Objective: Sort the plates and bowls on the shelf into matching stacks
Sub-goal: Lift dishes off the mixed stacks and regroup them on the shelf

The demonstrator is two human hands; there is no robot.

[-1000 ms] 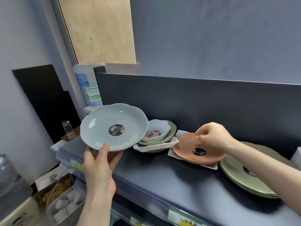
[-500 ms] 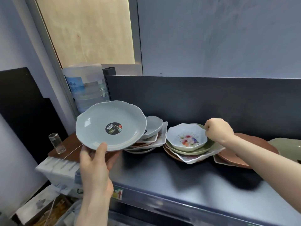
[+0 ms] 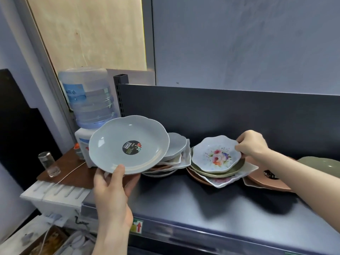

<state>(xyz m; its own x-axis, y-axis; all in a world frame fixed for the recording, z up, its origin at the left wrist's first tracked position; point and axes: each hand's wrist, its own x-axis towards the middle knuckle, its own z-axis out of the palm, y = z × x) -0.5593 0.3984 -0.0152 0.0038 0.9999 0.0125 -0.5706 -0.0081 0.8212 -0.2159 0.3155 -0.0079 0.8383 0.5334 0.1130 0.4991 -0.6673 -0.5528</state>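
- The left hand [image 3: 112, 190] pinches the near rim of a pale blue plate [image 3: 128, 144], thumb on top, holding it tilted above the left end of the dark shelf [image 3: 211, 205].
- Just behind it, a mixed stack [image 3: 173, 159] of plates leans untidily on the shelf.
- The right hand [image 3: 252, 144] grips the far right rim of a floral bowl [image 3: 215, 153], fingers curled over the edge.
- That bowl sits on top of an olive plate [image 3: 228, 171], a white square dish [image 3: 237, 175] and a brown plate below.
- Further right lie a terracotta plate [image 3: 266, 179] and a green plate [image 3: 322, 164].
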